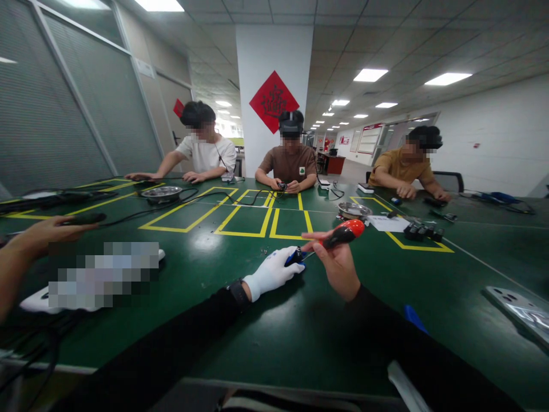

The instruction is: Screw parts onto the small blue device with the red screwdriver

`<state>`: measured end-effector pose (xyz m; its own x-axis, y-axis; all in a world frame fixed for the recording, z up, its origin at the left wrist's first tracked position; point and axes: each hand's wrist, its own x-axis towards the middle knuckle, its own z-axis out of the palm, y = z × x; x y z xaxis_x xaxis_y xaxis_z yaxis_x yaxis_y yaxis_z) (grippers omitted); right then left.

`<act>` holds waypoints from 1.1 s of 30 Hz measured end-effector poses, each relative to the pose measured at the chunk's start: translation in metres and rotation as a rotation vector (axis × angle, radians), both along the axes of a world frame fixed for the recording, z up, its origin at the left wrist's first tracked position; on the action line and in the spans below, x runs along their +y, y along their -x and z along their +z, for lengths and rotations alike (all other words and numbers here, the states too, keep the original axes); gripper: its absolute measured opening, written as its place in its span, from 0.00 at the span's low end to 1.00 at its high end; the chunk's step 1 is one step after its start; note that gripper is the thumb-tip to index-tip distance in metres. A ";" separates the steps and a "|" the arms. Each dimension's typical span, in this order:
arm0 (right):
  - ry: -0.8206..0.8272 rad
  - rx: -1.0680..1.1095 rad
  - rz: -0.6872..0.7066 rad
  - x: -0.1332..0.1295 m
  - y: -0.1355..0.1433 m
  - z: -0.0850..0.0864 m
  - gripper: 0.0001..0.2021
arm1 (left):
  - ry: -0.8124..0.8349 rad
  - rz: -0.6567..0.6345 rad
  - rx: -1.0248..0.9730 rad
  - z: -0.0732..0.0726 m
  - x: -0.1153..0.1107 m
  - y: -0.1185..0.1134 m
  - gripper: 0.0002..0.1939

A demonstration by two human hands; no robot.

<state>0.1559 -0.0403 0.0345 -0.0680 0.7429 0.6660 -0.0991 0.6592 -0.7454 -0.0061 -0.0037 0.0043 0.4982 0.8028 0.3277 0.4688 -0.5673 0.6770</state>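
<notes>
My left hand (274, 269), in a white glove with blue fingertips, is closed around a small black part (295, 256) just above the green table. Much of that part is hidden by the fingers. My right hand (341, 269) is bare and holds a screwdriver (349, 230) with a red and black handle. Its thin shaft slants down and left toward the black part. Whether the tip touches it I cannot tell. A few tiny bits, perhaps screws (264, 252), lie just beyond my left hand.
Metal bowls (355, 210) and several black parts (422, 231) stand farther back. A phone (521, 312) lies at right, a blue object (414, 317) nearer me. A white power strip (156, 257) is at left, below a co-worker's hand (38, 237). Three people sit opposite.
</notes>
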 end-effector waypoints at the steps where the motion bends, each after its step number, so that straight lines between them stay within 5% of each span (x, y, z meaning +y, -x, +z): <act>1: 0.006 0.007 0.016 0.001 0.000 -0.001 0.05 | -0.003 0.007 0.000 0.001 0.000 0.000 0.14; 6: 0.001 0.050 -0.015 0.003 0.000 -0.006 0.11 | 0.006 0.011 0.009 0.002 -0.002 0.000 0.14; 13: -0.099 -0.299 -0.304 -0.001 -0.009 -0.007 0.10 | 0.060 0.000 0.008 -0.003 0.000 0.000 0.16; 19: 0.017 -0.177 -0.191 0.004 -0.005 -0.015 0.11 | 0.002 0.008 0.011 -0.003 0.000 0.001 0.16; 33: -0.001 -0.144 -0.204 0.004 -0.006 -0.015 0.11 | -0.056 0.015 0.024 -0.002 0.001 0.001 0.17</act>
<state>0.1615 -0.0358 0.0195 -0.0112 0.7503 0.6611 0.1428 0.6555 -0.7415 -0.0075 -0.0026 0.0021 0.4946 0.7907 0.3608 0.4928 -0.5971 0.6330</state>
